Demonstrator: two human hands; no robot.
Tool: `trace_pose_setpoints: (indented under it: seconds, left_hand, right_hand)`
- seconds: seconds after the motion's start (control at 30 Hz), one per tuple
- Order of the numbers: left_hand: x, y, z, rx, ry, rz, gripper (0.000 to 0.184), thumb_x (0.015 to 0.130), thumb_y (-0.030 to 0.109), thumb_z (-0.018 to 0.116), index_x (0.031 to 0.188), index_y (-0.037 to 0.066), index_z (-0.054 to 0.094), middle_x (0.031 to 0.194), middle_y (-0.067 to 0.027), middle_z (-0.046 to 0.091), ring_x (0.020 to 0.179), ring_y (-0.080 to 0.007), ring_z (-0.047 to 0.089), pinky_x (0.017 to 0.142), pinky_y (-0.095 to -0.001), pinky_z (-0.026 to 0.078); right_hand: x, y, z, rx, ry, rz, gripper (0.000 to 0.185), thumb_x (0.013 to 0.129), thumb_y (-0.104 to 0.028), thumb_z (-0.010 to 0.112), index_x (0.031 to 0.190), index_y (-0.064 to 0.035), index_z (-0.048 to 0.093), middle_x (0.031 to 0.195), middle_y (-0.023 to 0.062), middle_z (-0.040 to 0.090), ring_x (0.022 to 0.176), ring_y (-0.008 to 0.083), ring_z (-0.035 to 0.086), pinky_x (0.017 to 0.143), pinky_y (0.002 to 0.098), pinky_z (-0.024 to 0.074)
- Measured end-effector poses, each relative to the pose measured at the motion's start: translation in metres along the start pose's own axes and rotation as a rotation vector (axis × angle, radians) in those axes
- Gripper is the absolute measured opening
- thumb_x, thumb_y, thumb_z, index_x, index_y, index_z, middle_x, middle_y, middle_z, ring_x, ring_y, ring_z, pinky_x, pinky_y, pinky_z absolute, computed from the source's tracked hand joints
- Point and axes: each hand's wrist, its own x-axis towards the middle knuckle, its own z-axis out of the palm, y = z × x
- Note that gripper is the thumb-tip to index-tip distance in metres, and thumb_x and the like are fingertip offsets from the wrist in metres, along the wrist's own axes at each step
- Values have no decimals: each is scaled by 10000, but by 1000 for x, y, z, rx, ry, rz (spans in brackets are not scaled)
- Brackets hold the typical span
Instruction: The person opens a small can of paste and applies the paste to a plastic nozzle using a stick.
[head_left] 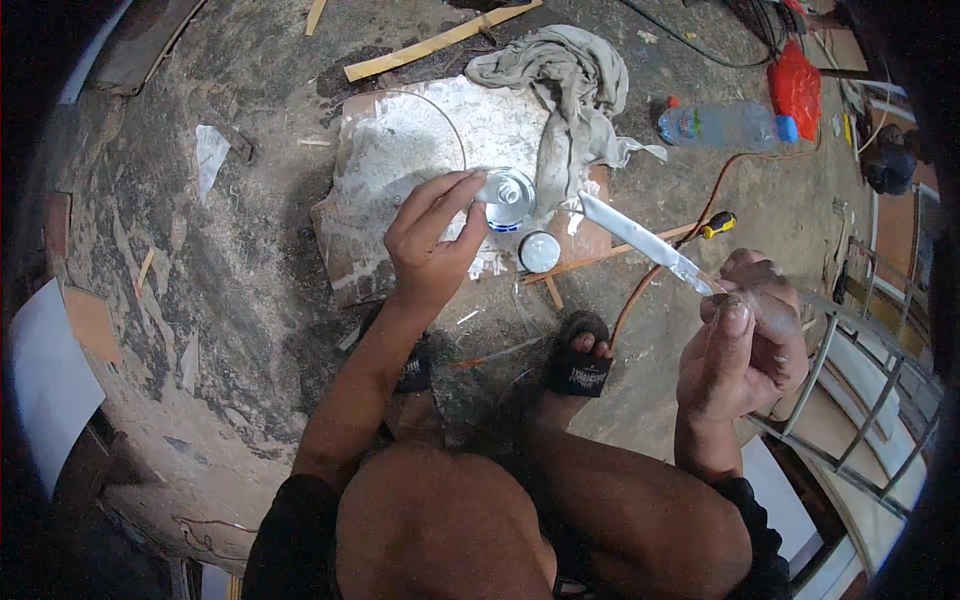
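My left hand (435, 235) has its thumb and fingers pinched at the left side of a small round can (512, 205) with white residue inside. What the fingertips grip there, a pale piece or the can's rim, is hard to tell. My right hand (745, 340), held off to the right, grips the end of a long white-coated strip (640, 240) that slants up toward the can. Just below the can sits a round lid or cap (540, 252). Both stand on a white-stained board (390, 160).
A crumpled grey cloth (575, 80) lies across the board's upper right. Beyond it are a plastic bottle (720, 124), a red bag (795, 85), a yellow-black screwdriver (718, 225) and an orange cable (640, 290). A metal rack (860, 400) stands at the right.
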Motion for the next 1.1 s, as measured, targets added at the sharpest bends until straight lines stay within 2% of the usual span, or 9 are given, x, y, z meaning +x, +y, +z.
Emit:
trace_pose_setpoints:
  seconds: [0.3, 0.4, 0.5, 0.6, 1.1]
  left_hand:
    - [1, 5, 0, -27, -11, -10, 340, 762, -45, 748, 1088, 49, 737, 1052, -107, 720, 947, -242, 713, 813, -328, 565]
    - [0, 5, 0, -34, -19, -18, 337, 761, -40, 753, 1085, 51, 738, 1048, -107, 722, 946, -243, 714, 816, -329, 565]
    - [0, 6, -1, -44, -19, -34, 332, 762, -34, 757, 1083, 49, 738, 1041, -109, 723, 944, -244, 715, 817, -332, 565]
    - [-1, 6, -1, -56, -24, -54, 328, 759, -37, 754, 1081, 20, 729, 1052, -125, 719, 963, -257, 703, 859, -344, 547]
    - [2, 12, -3, -76, -36, -79, 326, 759, -34, 760, 1079, 19, 732, 1042, -128, 722, 956, -255, 698, 862, -344, 539]
  right_hand:
    - [0, 1, -1, 6, -12, -9, 122, 935, -118, 620, 876, -13, 640, 767, 67, 581, 747, 191, 497, 797, 428, 423]
    - [1, 10, -5, 41, -18, -111, 53, 892, -32, 666, 900, 17, 646, 814, 135, 651, 690, 235, 590, 683, 395, 464]
    - [0, 10, -6, 45, -23, -98, 59, 892, -37, 664, 900, 19, 645, 816, 135, 652, 689, 235, 587, 693, 402, 464]
    - [1, 1, 0, 25, -1, -11, 123, 929, -116, 624, 858, -16, 637, 765, 67, 578, 723, 182, 495, 789, 419, 420]
    - [0, 2, -1, -16, -5, -17, 145, 932, -138, 632, 858, -14, 642, 765, 63, 587, 746, 201, 504, 802, 432, 430]
